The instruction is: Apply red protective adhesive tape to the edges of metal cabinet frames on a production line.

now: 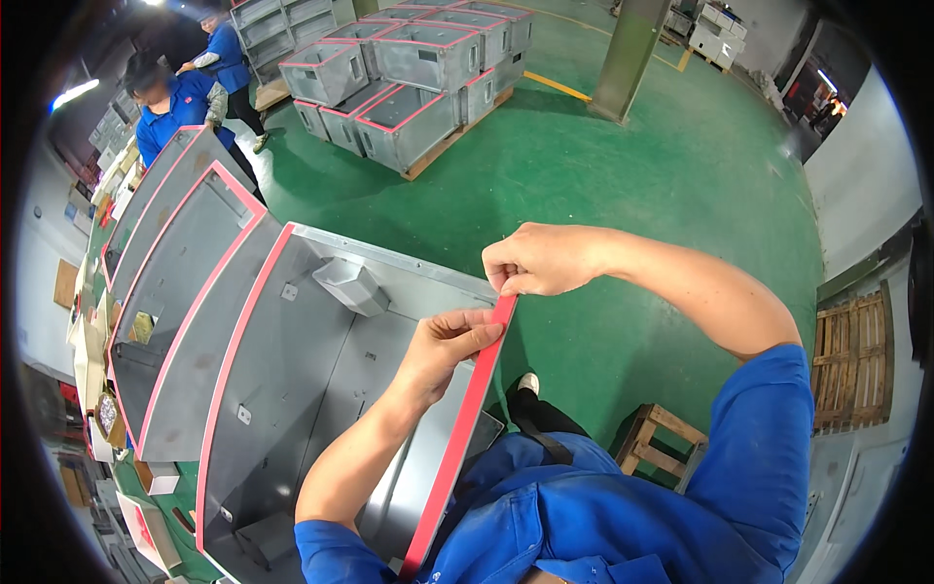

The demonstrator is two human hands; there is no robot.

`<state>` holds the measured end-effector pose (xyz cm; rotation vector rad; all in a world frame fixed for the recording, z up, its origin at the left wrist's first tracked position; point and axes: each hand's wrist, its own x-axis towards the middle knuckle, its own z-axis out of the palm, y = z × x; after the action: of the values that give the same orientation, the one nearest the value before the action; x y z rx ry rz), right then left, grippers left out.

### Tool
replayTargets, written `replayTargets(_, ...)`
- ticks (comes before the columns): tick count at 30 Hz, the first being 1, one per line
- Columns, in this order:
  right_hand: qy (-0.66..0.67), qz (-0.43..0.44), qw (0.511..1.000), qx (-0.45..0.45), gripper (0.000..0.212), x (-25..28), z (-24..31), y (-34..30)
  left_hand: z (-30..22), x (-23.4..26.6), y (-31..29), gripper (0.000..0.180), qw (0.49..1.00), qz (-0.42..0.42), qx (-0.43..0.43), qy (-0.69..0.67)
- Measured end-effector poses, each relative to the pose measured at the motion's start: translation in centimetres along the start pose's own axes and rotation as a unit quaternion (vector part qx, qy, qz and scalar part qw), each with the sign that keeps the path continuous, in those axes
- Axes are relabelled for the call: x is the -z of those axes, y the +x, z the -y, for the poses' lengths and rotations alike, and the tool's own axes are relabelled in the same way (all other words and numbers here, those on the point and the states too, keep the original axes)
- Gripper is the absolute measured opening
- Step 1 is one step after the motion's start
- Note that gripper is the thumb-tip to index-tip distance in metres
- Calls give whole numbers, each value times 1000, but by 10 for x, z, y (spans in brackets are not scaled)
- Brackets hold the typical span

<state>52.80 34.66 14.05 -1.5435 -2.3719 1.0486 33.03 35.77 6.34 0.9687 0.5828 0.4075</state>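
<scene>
A large open grey metal box (292, 409) stands right in front of me, with red adhesive strip along its side edges. My right hand (540, 261) is closed in a pinch at the far corner of the near edge, on the end of a red strip (455, 457). Just below it, my left hand (449, 348) reaches over the inside of the box, its thumb and fingers pressed round the same strip on the rim. A small angled metal bracket (352, 286) is fixed inside the far wall. My forearm hides part of the box's interior.
More grey boxes with red edging (199, 253) stand to the left. Two people in blue work at the far left. Stacked boxes (409, 92) sit on a pallet behind, near a green pillar (630, 58). At my right are a wooden stool (662, 443) and an upright pallet (852, 360).
</scene>
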Motion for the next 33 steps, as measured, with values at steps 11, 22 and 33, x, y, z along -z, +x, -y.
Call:
replayTargets(11, -10, -2, 1000, -7, 10, -2, 4, -1, 3, 4, -8, 21, 1000, 4, 2, 7)
replayTargets(22, -47, -26, 998, 19, 10, -9, 1, 1, 4, 0, -4, 12, 999, -35, -3, 9)
replayTargets(33, -118, -46, 992, 17, 8, -15, 1, -1, 5, -4, -3, 9, 998, -55, -3, 3)
